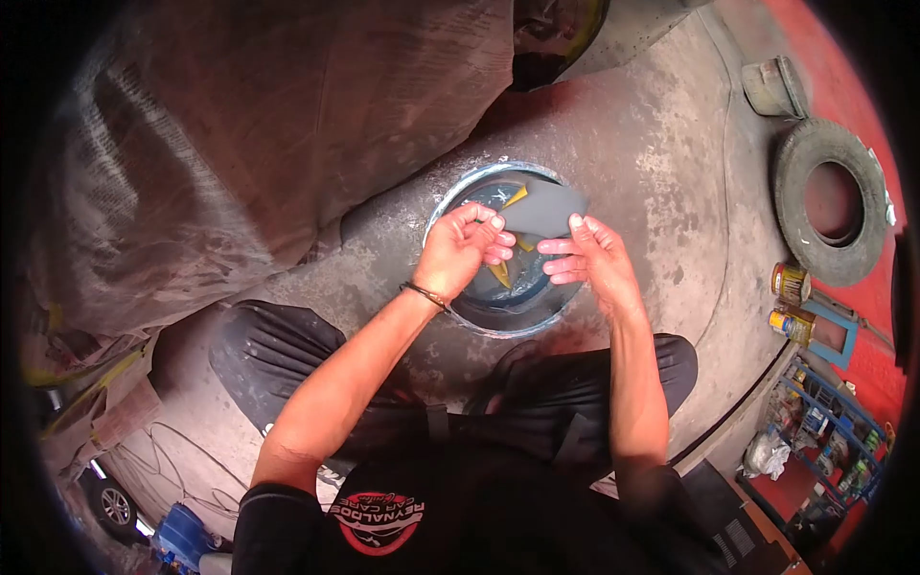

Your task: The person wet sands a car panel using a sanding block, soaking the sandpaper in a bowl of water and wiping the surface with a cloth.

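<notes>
A dark grey sheet (544,209) is held up between my two hands, above a round bucket (503,333) of water. My left hand (467,247) pinches the sheet's left end between thumb and fingers, a dark bracelet on its wrist. At the sheet's right end, my right hand (596,255) grips the edge with thumb and forefinger, the other fingers curled loosely below. Yellow-brown pieces (500,273) show in the bucket, behind and below the sheet. My hands hide part of the bucket's rim and its contents.
A large covered shape (240,125) fills the upper left. At the right are a tire (830,202), a small bucket (774,87), cans (791,284) and a blue rack (832,436) with containers. My bent legs flank the bucket; a wheel (116,505) shows at lower left.
</notes>
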`<state>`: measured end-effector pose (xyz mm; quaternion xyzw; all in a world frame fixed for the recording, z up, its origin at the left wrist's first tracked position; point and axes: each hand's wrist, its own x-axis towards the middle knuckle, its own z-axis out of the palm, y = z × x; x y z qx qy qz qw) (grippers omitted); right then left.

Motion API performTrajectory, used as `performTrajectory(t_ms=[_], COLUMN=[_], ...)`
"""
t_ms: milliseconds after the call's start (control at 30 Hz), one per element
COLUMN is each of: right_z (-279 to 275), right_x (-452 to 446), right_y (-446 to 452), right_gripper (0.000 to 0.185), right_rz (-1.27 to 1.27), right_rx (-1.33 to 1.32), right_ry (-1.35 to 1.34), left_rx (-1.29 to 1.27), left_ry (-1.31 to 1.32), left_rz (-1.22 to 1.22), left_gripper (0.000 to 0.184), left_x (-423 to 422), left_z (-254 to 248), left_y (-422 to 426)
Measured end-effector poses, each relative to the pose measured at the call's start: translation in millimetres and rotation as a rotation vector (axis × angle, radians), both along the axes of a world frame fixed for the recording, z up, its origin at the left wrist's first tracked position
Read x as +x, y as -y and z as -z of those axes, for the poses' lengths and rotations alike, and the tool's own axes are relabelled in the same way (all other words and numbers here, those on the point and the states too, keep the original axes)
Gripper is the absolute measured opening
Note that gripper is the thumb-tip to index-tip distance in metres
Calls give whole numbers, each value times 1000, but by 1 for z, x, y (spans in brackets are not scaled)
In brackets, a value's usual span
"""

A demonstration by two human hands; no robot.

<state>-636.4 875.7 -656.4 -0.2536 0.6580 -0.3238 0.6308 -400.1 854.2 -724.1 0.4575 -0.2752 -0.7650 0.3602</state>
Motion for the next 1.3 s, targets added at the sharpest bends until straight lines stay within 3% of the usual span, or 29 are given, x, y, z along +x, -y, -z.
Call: performTrajectory(t_ms=[200,233,333,367,467,500,600,700,900,1300], right_z=[34,36,18,14,13,14,23,23,30,35], right_x=[11,13,23,25,25,25,17,18,28,43], right_y=[-11,-12,-9,-9,-8,-8,-6,-6,-9,-9], right_gripper=[25,25,42,46,51,52,49,34,17,9], right_rz=[130,154,176,156,68,34,20,177,317,232], right_rx=[-203,-252,-319,-332,-356,-361,-302,-201,-270,-447], right_ry=[89,134,165,147,73,44,101,282,401,210], left_rx=[-195,-187,-249,-277,-362,-303,-297,-488,-366,-324], left_ry=[-4,-86,-94,-80,139,176,361,404,301,246], left_rz=[-140,-203,-201,-166,22,102,204,181,288,222], left_gripper=[17,31,48,63,70,53,29,20,21,19], left_x=[-1,-4,0,4,11,14,18,16,19,19], left_z=[15,9,-5,-9,-33,-38,-47,-47,-44,-27], left_y=[-9,-11,-7,-5,8,12,13,9,4,-15])
